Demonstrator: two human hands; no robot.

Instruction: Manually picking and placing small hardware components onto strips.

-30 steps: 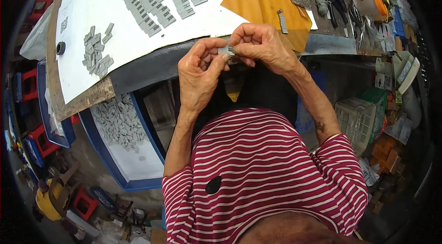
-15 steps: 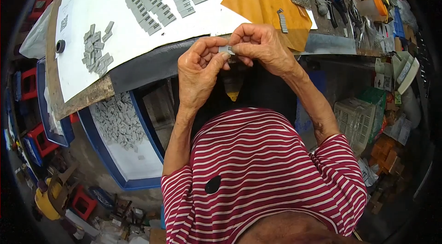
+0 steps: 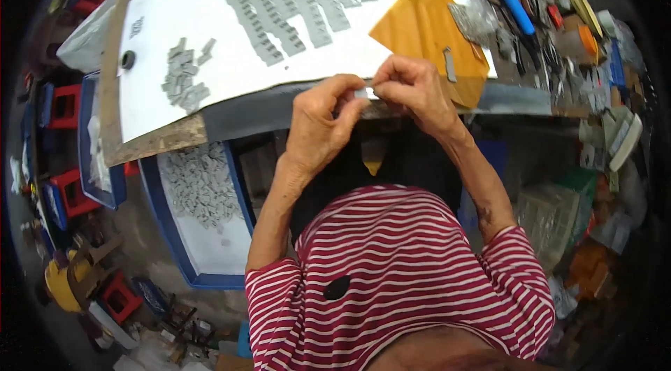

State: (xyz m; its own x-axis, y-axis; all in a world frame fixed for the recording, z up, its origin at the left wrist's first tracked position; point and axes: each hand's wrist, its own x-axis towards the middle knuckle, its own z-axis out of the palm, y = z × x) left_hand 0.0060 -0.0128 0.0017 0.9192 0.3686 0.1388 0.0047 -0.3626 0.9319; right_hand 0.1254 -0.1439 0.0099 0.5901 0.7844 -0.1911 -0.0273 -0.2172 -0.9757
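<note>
Left hand (image 3: 320, 119) and right hand (image 3: 421, 97) pinch a grey piece (image 3: 365, 93); white-covered table (image 3: 244, 109); red stools (image 3: 66, 109) leftward.

Small workshop, cluttered. Workbench (image 3: 189, 136) has a rough wooden rim with a white sheet (image 3: 227, 67) over the top. Rows of flat grey parts (image 3: 265, 28) reach up to its far edge; loose grey pile (image 3: 183, 81) near the left front corner. Right end: blue-handled tool (image 3: 509, 0), other hand tools, clear plastic bag (image 3: 475, 23). Blue tray (image 3: 224, 281) of grey pieces below left front corner. Red stools (image 3: 70, 176) off the left edge, floor littered both sides.
</note>
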